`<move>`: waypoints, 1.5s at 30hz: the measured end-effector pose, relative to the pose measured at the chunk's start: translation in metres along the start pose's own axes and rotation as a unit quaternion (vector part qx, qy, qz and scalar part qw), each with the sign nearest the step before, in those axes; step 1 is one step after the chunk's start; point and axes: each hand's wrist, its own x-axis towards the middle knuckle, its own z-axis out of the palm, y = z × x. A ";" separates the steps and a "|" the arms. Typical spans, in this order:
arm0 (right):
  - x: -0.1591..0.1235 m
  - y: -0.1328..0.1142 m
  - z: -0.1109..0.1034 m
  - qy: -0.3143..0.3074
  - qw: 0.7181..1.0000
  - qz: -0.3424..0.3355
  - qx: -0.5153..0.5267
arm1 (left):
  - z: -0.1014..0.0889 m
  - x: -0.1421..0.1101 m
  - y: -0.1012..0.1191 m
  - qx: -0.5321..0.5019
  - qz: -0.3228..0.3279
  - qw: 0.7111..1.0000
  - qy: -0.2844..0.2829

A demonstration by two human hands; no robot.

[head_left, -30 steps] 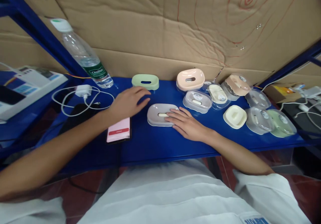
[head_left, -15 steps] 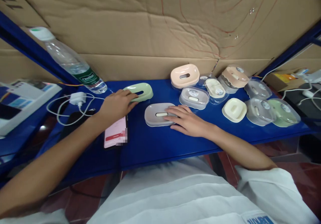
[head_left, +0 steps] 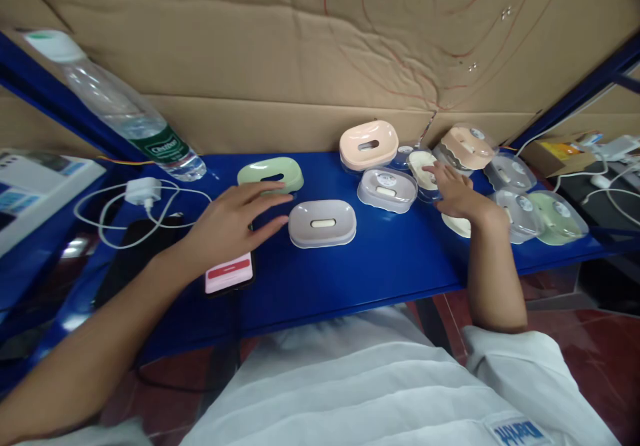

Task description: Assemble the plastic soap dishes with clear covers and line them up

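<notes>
In the head view, my left hand [head_left: 233, 223] hovers with fingers spread between a green soap dish [head_left: 295, 175] and a grey oval soap dish [head_left: 323, 235], holding nothing. The green dish has a slot in its middle; the grey one shows a cream bar there. My right hand [head_left: 460, 196] reaches over a small cream dish [head_left: 423, 165], fingertips at its right edge, fingers apart. I cannot tell whether they touch it. Beneath that wrist, another cream dish [head_left: 456, 225] is partly hidden. A grey dish with a clear lid [head_left: 387, 199] stands left of my right hand.
A peach dish [head_left: 363, 156] stands by the cardboard wall [head_left: 240, 66]. Several lidded dishes, one of them green [head_left: 555, 223], cluster at the right. A water bottle [head_left: 130, 119], a white charger [head_left: 143, 191] and a phone [head_left: 230, 274] lie on the left.
My right hand has left the grey dish and moved right to the small cream dish. My left hand has let go of the green dish and come slightly nearer the grey one.
</notes>
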 end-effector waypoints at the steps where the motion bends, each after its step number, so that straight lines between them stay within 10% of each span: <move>1: 0.003 0.000 0.004 -0.013 1.000 -0.001 -0.001 | 0.002 -0.001 0.005 -0.016 0.028 0.999 -0.020; 6: 0.015 -0.005 0.011 -0.005 1.000 -0.004 -0.007 | 0.024 -0.010 0.012 -0.039 0.104 0.991 -0.079; 26: -0.010 -0.074 0.000 0.380 0.913 -0.129 0.069 | 0.038 -0.013 0.022 -0.074 0.191 0.977 -0.049; 35: -0.067 -0.153 0.038 0.169 0.869 -0.462 0.053 | 0.041 -0.017 0.033 -0.068 0.137 0.988 0.000; 41: -0.053 -0.159 0.042 0.095 0.831 -0.528 0.145 | 0.039 -0.015 0.029 -0.024 0.170 0.985 -0.025; 45: -0.050 -0.150 0.031 0.106 0.858 -0.484 0.137 | 0.038 -0.013 0.026 -0.015 0.179 0.983 -0.027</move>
